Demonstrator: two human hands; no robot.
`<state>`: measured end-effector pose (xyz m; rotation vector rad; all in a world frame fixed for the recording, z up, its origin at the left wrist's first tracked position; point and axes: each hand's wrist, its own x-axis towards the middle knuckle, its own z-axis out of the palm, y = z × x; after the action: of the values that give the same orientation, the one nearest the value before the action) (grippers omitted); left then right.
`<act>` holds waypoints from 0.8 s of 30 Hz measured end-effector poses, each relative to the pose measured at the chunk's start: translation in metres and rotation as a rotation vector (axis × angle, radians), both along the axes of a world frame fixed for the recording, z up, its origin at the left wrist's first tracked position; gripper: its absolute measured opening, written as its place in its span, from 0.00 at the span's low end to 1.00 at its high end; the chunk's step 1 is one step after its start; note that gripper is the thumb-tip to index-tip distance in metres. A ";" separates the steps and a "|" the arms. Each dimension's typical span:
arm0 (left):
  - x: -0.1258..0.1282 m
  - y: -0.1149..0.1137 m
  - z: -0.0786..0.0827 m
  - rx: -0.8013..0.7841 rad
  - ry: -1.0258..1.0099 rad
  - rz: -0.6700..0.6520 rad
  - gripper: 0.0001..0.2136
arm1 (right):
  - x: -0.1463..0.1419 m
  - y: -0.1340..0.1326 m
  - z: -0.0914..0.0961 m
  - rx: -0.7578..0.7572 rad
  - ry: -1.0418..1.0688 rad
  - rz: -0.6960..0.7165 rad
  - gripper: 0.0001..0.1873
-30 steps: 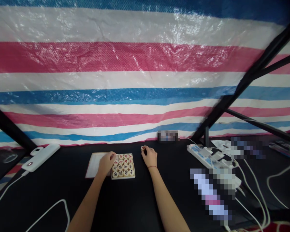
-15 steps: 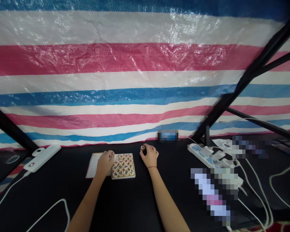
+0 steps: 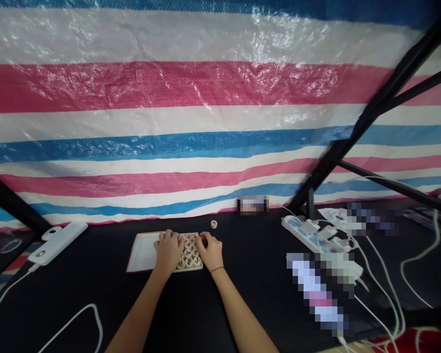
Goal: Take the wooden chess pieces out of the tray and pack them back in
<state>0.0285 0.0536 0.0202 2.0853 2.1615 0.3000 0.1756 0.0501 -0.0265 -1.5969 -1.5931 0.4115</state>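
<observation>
- Round wooden xiangqi pieces (image 3: 188, 253), red and black characters, packed in a cream tray (image 3: 199, 267), lower centre of frame.
- One loose piece (image 3: 213, 224) lies on the black table (image 3: 242, 294), just above the tray.
- Left hand (image 3: 168, 252) and right hand (image 3: 209, 252) cupped over the tray; I cannot tell whether either grasps a piece.
- White card (image 3: 143, 252) just left of the tray.

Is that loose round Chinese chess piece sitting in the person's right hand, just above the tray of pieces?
No: the loose round Chinese chess piece is not in the right hand. The head view shows it lying on the black table, just beyond the tray of pieces.
</observation>
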 end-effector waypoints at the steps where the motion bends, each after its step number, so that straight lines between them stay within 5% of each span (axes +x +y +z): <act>1: 0.000 0.000 0.000 0.002 -0.015 -0.004 0.15 | 0.001 0.000 0.000 -0.006 0.005 0.002 0.08; 7: -0.001 -0.004 0.009 0.073 -0.233 0.018 0.12 | -0.001 -0.005 0.010 0.176 -0.044 0.031 0.12; 14: 0.005 -0.013 0.007 0.066 -0.849 0.027 0.17 | -0.005 -0.007 0.021 0.351 -0.027 0.216 0.12; 20: 0.000 -0.015 -0.007 0.176 -1.212 0.084 0.21 | 0.049 0.023 -0.001 0.225 0.005 -0.281 0.11; 24: -0.004 -0.015 -0.015 0.207 -1.238 0.097 0.19 | 0.075 0.038 -0.017 0.077 -0.125 -0.312 0.11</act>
<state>0.0249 0.0389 0.0052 1.2022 1.4314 1.4003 0.2504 0.0879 -0.0433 -1.8029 -1.3991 0.0849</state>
